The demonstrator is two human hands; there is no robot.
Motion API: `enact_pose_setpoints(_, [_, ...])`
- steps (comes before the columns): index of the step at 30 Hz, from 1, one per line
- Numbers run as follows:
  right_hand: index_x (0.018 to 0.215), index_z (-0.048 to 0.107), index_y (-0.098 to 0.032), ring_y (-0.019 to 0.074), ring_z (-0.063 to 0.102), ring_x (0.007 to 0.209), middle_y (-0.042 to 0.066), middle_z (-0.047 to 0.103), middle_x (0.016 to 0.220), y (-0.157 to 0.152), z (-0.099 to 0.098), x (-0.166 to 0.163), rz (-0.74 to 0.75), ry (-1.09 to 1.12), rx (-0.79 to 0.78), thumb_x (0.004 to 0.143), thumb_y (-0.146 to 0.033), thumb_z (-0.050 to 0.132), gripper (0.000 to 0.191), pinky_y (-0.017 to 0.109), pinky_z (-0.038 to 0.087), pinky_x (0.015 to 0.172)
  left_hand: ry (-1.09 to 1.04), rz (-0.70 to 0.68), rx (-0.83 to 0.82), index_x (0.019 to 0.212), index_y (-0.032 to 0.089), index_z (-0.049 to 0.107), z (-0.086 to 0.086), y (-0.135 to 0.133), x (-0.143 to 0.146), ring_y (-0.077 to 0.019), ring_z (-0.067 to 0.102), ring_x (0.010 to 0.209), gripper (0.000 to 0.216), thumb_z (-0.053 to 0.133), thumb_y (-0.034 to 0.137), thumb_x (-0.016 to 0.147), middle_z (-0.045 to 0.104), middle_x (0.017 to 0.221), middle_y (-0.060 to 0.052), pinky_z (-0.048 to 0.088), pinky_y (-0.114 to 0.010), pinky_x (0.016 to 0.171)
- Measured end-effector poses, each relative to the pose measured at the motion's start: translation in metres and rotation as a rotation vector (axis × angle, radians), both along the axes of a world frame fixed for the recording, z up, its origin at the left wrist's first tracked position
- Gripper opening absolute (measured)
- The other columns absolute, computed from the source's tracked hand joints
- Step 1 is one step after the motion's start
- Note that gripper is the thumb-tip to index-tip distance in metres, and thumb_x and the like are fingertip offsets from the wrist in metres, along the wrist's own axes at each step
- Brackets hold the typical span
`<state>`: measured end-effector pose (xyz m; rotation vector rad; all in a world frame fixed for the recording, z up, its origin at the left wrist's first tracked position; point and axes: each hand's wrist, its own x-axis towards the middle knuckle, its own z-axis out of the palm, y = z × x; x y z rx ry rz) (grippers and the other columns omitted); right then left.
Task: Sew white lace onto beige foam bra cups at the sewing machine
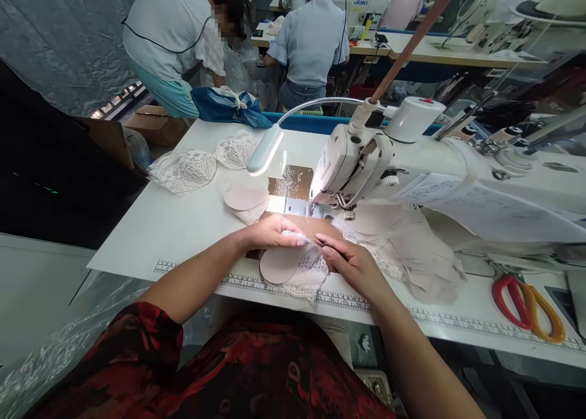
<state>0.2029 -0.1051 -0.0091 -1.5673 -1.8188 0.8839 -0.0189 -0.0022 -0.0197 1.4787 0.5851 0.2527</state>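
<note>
My left hand (pixel 276 231) pinches the top edge of a pale pink lace bra cup (pixel 280 265) that hangs over the table's front edge. In my right hand (pixel 350 261) is a small dark metal tool, seemingly thread snips (pixel 319 242), mostly hidden by the fingers. Its tips touch or nearly touch the lace edge beside my left fingertips. Just beyond, the needle area of a white sewing machine (pixel 336 162) is lit up. Another padded cup (pixel 247 204) lies to the left of the machine bed.
Two white lace cups (pixel 185 170) rest at the table's far left. Beige fabric pieces (pixel 407 248) are heaped right of my right hand. Scissors with red and yellow handles (pixel 528 308) lie near the front right edge. A lamp (pixel 266 149) overhangs the table. Other people work beyond.
</note>
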Motion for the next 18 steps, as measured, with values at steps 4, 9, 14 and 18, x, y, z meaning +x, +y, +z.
enact_pose_setpoints(4, [0.117,0.065,-0.025,0.0229,0.066,0.102,0.005,0.071,0.112,0.01,0.0,-0.007,0.038,0.04,-0.065,0.088,-0.045,0.055,0.036,0.038,0.051,0.089,-0.073,-0.039,-0.003,0.104,0.013,0.073,-0.002,-0.001,0.001,-0.0205,0.064,0.096,0.036,0.068,0.041,0.083,0.071,0.102,-0.011,0.049,-0.029,0.083])
enact_pose_setpoints(9, [0.109,0.066,-0.021,0.0182,0.066,0.083,0.004,0.072,0.1,0.015,0.001,-0.014,0.082,0.051,-0.034,0.087,-0.041,0.055,0.031,0.03,0.051,0.072,-0.068,-0.05,-0.068,0.095,0.012,0.075,-0.006,0.001,0.001,-0.0132,0.061,0.074,0.035,0.07,0.044,0.08,0.071,0.083,-0.006,0.045,-0.022,0.065])
enact_pose_setpoints(14, [0.104,0.067,-0.021,0.0188,0.066,0.088,0.005,0.072,0.1,0.017,-0.001,-0.019,0.1,0.103,-0.017,0.087,-0.037,0.057,0.025,0.031,0.051,0.076,-0.039,-0.028,-0.093,0.085,0.007,0.073,-0.011,0.001,0.001,-0.0119,0.054,0.063,0.042,0.074,0.049,0.074,0.063,0.069,-0.004,0.041,-0.022,0.055])
enact_pose_setpoints(18, [0.097,0.07,-0.021,0.0191,0.067,0.087,0.004,0.073,0.095,0.019,-0.007,-0.021,0.076,0.167,-0.011,0.087,-0.036,0.057,0.022,0.032,0.05,0.078,-0.011,-0.033,-0.095,0.079,0.007,0.072,-0.005,0.0,0.001,-0.0093,0.047,0.054,0.043,0.074,0.05,0.073,0.056,0.06,-0.002,0.036,-0.022,0.048])
